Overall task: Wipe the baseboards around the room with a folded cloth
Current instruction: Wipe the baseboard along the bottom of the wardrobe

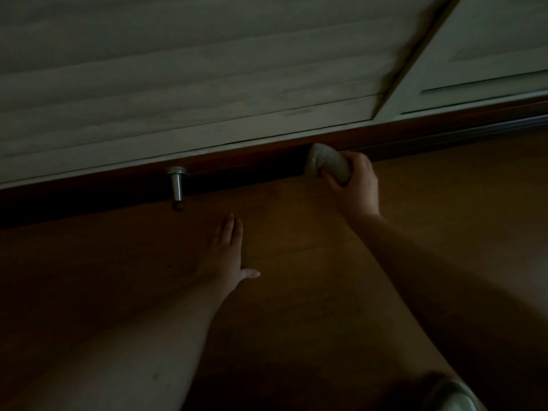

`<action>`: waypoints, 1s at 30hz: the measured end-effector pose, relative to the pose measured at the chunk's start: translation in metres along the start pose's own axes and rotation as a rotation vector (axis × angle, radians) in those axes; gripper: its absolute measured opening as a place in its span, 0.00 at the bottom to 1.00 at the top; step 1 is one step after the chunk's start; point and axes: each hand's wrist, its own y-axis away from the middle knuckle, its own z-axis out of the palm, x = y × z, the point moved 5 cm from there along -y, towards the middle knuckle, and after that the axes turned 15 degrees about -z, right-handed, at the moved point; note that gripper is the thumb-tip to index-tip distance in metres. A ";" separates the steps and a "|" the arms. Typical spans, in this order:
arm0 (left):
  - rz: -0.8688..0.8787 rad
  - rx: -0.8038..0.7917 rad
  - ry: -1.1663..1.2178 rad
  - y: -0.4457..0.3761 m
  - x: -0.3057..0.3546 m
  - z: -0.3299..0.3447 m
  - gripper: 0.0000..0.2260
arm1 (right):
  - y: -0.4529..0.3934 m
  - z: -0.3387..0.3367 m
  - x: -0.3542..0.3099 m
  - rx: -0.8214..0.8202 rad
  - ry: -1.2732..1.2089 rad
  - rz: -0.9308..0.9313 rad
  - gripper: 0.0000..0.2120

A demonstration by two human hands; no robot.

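Right hand (354,185): fingers curled round bunched pale cloth (326,164), cloth pressed to dark baseboard (252,161) at floor line. Left hand (226,250): flat on wooden floor (296,292), fingers straight, thumb out, holding nothing. Metal doorstop (177,185) projecting from baseboard, left of cloth, well apart. Pale grooved wall panel (192,69) above baseboard. Lighting dim. No containers visible.

Left hand (226,250) flat, fingers straight; right hand (354,185) curled, gripping.

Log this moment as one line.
step: wiping baseboard | right hand: grips cloth on baseboard | left hand: flat on floor
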 end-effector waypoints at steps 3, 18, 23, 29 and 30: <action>-0.024 -0.053 -0.027 0.003 0.006 -0.002 0.55 | -0.002 -0.030 0.022 0.040 0.029 0.051 0.23; 0.002 0.028 -0.026 0.002 -0.001 0.001 0.55 | 0.043 0.085 -0.065 -0.160 -0.202 -0.132 0.25; 0.047 0.088 -0.004 0.000 -0.009 0.007 0.55 | 0.040 0.111 -0.085 -0.204 -0.292 -0.144 0.26; 0.069 0.161 -0.019 -0.001 -0.011 0.007 0.53 | 0.022 0.109 -0.070 -0.155 -0.215 -0.172 0.23; 0.067 0.160 -0.021 0.003 -0.011 0.009 0.52 | 0.021 0.105 -0.064 -0.162 -0.202 -0.170 0.23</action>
